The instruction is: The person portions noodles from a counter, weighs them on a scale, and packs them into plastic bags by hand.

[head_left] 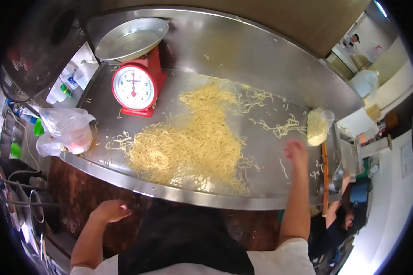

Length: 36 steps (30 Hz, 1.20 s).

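A broad heap of yellow noodles (206,133) lies spread over the steel table (270,174), with loose strands around it. My right hand (296,151) is over the table's right part, just left of a clear plastic bag of noodles (317,127), and apart from it. That hand is blurred, so its fingers cannot be made out well. My left hand (112,211) hangs in front of the table's near edge, fingers curled in, with nothing visible in it. A red dial scale (134,88) with a round metal pan (133,39) stands at the back left, its needle pointing down.
White plastic bags (66,126) sit at the table's left corner. A wooden stick (325,178) lies along the right edge near a metal bowl (336,178). Another person (342,224) is at the lower right; a fan (41,50) stands at upper left.
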### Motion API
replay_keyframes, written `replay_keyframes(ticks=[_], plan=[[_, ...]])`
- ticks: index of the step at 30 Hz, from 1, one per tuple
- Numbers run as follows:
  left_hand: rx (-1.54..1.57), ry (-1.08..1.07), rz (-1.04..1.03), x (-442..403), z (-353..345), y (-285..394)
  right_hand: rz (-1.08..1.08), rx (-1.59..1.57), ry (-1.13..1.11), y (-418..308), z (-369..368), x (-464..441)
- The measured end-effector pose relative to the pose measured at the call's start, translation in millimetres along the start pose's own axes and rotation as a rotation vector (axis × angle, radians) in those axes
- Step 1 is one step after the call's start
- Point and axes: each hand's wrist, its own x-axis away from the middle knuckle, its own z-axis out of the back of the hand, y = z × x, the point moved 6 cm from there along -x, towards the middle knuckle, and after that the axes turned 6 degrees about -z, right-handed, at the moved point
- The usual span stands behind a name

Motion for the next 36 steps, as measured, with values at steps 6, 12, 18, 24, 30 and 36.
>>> replay_keyframes(ticks=[6,12,18,24,30,36], plan=[[0.333,0.205,0.283,-22.3,-77.3,-53.8,0.031,-0.098,0.558,37.8,143.3,-184.3],[0.628,0.083,0.527,12.8,-175.1,-70.6,0.0,0.859,0.518,89.6,243.4,-350.8],[0.682,0.137,0.669,32.7,-138.4,-23.1,-0.038,0.566,0.542,84.1,281.9,-403.5],[0.666,0.219,0.502,-4.2,-95.6,-11.0,-0.12,-0.247,0.532,93.6,249.4,-388.7],[0.687,0.073,0.352,-35.4,-64.2,23.3,-0.067,-0.51,0.643,38.4,240.7,-317.1],[0.989,-0.172,-0.019,-45.4,-23.1,88.2,0.027,-0.607,0.299,-44.7,208.4,-221.0]])
